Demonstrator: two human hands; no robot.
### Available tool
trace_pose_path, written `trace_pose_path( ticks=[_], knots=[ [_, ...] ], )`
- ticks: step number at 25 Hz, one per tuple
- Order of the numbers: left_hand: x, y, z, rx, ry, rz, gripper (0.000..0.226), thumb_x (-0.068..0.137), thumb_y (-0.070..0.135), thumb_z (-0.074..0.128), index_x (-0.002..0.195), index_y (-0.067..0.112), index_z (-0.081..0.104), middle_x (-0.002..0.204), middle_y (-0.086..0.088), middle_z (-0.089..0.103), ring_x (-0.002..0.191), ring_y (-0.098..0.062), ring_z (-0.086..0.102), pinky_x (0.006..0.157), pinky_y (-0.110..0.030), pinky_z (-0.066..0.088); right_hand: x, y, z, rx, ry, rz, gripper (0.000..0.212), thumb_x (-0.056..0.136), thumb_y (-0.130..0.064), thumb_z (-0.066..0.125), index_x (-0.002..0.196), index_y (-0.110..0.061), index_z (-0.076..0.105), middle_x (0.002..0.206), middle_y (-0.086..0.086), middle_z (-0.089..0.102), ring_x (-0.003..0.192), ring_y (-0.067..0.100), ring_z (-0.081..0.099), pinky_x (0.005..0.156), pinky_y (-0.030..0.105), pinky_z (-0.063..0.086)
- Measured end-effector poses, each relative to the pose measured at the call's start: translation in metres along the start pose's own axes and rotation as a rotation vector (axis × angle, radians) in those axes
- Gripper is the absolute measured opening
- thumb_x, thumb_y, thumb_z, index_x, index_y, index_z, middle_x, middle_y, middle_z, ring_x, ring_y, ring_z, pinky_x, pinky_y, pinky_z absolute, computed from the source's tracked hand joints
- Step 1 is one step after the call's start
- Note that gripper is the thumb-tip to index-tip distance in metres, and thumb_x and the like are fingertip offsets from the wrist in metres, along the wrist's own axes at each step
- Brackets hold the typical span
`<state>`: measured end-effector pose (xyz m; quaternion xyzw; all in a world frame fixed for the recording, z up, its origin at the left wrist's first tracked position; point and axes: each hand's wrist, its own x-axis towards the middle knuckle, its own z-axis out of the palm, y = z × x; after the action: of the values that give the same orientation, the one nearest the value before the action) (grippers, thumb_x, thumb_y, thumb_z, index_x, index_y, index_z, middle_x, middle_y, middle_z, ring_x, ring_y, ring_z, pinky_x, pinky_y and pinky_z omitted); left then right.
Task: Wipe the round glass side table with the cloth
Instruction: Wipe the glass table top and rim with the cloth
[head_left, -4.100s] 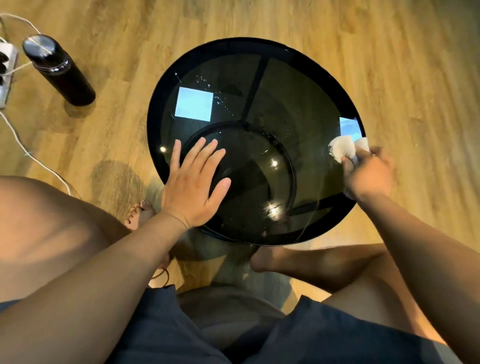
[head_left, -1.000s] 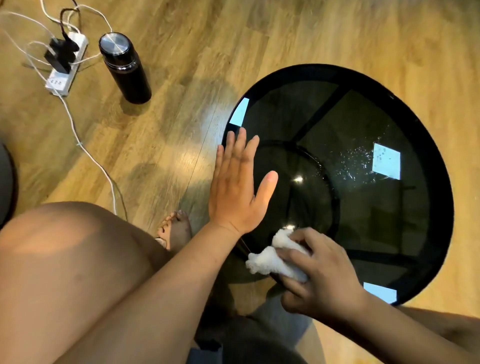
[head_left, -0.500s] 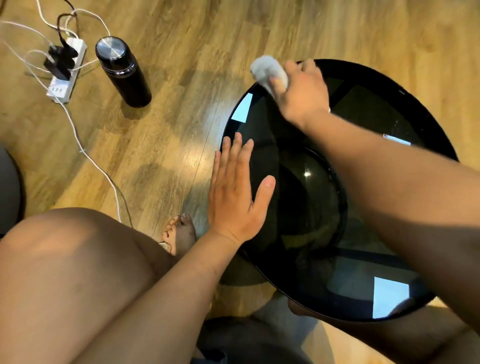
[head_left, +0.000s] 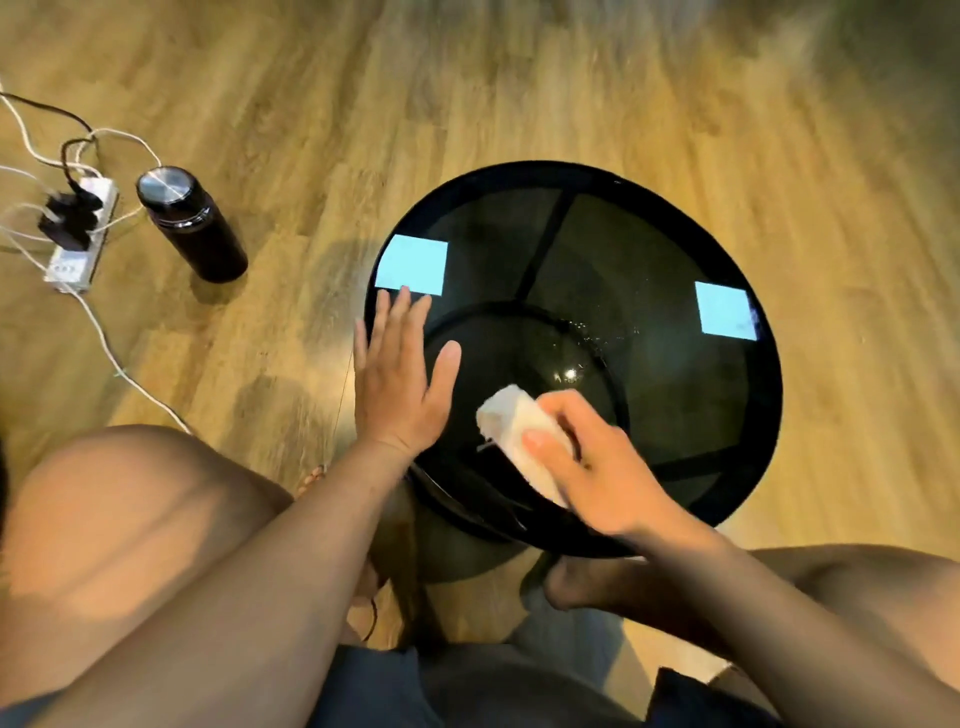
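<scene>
Round glass side table (head_left: 649, 249) sits centre-right on the wood floor (head_left: 467, 93), dark tinted top with a black rim; a lower ring shelf and black frame bars show through the glass. Right hand (head_left: 597, 467) is clamped on the white cloth (head_left: 511, 421), thumb on top and fingers curled over it, cloth pressed to the glass in the near part of the top, just inside the near rim. Left hand (head_left: 397, 384) lies flat with fingers spread apart, gripping nothing, palm on the near-left rim, fingertips pointing far; its little-finger side overhangs the left edge. Small water droplets (head_left: 592, 332) sit near the middle, just far of the cloth. Two pale square reflections on the glass: one far-left beside the left fingertips, one at the right. Far and right halves of the top are free of objects, so there is room there. Floor to the far and right of the table is bare. To the left, well apart from the table: a black insulated bottle (head_left: 189, 223) standing upright, and further left a white power strip (head_left: 80, 234) with plugs and trailing cables. Person's knees flank the near edge; one foot shows under the near rim.
</scene>
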<state>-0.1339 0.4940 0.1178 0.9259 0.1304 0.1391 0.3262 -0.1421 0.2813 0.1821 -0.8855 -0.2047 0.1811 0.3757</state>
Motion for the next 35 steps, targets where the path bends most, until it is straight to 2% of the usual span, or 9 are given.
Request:
trace_pose_path(
  ticks=[4, 6, 10, 13, 17, 21, 27, 33, 35],
  knots=[
    [-0.017, 0.008, 0.007, 0.089, -0.057, 0.077, 0.063, 0.098, 0.052, 0.021, 0.148, 0.017, 0.037, 0.161, -0.009, 0.031, 0.153, -0.025, 0.014, 0.124, -0.052, 0.007, -0.001, 0.002, -0.046, 1.193, 0.105, 0.438, 0.034, 0.096, -0.040, 0.050, 0.112, -0.016, 0.068, 0.107, 0.006, 0.072, 0.108, 0.027, 0.064, 0.092, 0.040, 0.051],
    [-0.022, 0.010, 0.009, 0.095, -0.064, 0.091, 0.062, 0.099, 0.052, 0.022, 0.148, 0.017, 0.037, 0.161, -0.009, 0.031, 0.153, -0.025, 0.013, 0.125, -0.051, 0.007, -0.013, 0.001, -0.051, 1.375, 0.047, 0.450, 0.054, 0.089, -0.053, 0.056, 0.121, -0.010, 0.062, 0.115, 0.013, 0.069, 0.110, 0.030, 0.063, 0.099, 0.046, 0.047],
    [-0.021, 0.010, 0.010, 0.109, -0.059, 0.082, 0.062, 0.099, 0.052, 0.024, 0.148, 0.015, 0.037, 0.160, -0.009, 0.032, 0.153, -0.025, 0.013, 0.125, -0.048, 0.006, -0.017, 0.004, -0.045, 1.057, 0.066, 0.443, 0.037, 0.085, -0.013, 0.070, 0.121, -0.013, 0.061, 0.114, 0.013, 0.071, 0.104, 0.028, 0.069, 0.092, 0.045, 0.054],
    [-0.023, 0.010, 0.011, 0.119, -0.057, 0.092, 0.062, 0.099, 0.051, 0.024, 0.147, 0.014, 0.037, 0.160, -0.010, 0.033, 0.153, -0.026, 0.015, 0.125, -0.049, 0.007, -0.014, 0.013, -0.061, 0.874, 0.035, 0.431, 0.043, 0.081, -0.009, 0.066, 0.123, -0.019, 0.059, 0.112, 0.009, 0.072, 0.105, 0.027, 0.068, 0.092, 0.044, 0.054],
    [-0.021, 0.012, 0.010, 0.158, -0.072, 0.100, 0.061, 0.098, 0.050, 0.026, 0.147, 0.015, 0.038, 0.159, -0.010, 0.035, 0.153, -0.027, 0.017, 0.124, -0.052, 0.007, -0.018, 0.036, -0.064, 0.015, 0.500, 0.398, 0.061, 0.089, -0.023, 0.059, 0.147, -0.021, 0.037, 0.138, 0.003, 0.053, 0.125, 0.020, 0.051, 0.102, 0.035, 0.043],
    [-0.021, 0.010, 0.011, 0.338, -0.139, 0.168, 0.065, 0.099, 0.057, 0.016, 0.151, 0.021, 0.030, 0.163, -0.009, 0.026, 0.154, -0.028, 0.010, 0.123, -0.056, 0.001, -0.042, 0.046, 0.020, -0.632, 0.088, 0.169, 0.061, 0.098, -0.050, 0.027, 0.154, -0.027, 0.023, 0.162, 0.012, 0.020, 0.150, 0.036, 0.007, 0.121, 0.047, 0.004],
    [-0.019, 0.008, 0.014, 0.408, -0.175, 0.196, 0.069, 0.098, 0.061, 0.008, 0.153, 0.024, 0.024, 0.165, -0.009, 0.021, 0.154, -0.029, 0.008, 0.121, -0.059, 0.001, 0.019, 0.128, -0.067, -0.841, 0.218, 0.064, 0.053, 0.102, -0.036, 0.020, 0.150, -0.021, 0.037, 0.156, 0.012, 0.036, 0.146, 0.029, 0.028, 0.121, 0.044, 0.017],
    [-0.018, 0.010, 0.011, 0.354, -0.169, 0.175, 0.070, 0.097, 0.061, 0.011, 0.154, 0.022, 0.026, 0.164, -0.009, 0.022, 0.154, -0.030, 0.009, 0.121, -0.061, 0.003, 0.084, 0.146, -0.109, -0.674, 0.399, 0.412, 0.053, 0.103, -0.041, 0.021, 0.150, -0.022, 0.037, 0.156, 0.012, 0.035, 0.146, 0.032, 0.025, 0.121, 0.041, 0.012],
    [-0.017, 0.010, 0.010, 0.328, -0.159, 0.161, 0.071, 0.097, 0.061, 0.011, 0.154, 0.022, 0.027, 0.165, -0.009, 0.022, 0.154, -0.030, 0.010, 0.121, -0.061, 0.004, 0.073, 0.117, -0.080, -0.623, 0.427, 0.368, 0.051, 0.103, -0.042, 0.023, 0.146, -0.024, 0.043, 0.154, 0.008, 0.040, 0.145, 0.034, 0.026, 0.120, 0.042, 0.016]
  ],
)
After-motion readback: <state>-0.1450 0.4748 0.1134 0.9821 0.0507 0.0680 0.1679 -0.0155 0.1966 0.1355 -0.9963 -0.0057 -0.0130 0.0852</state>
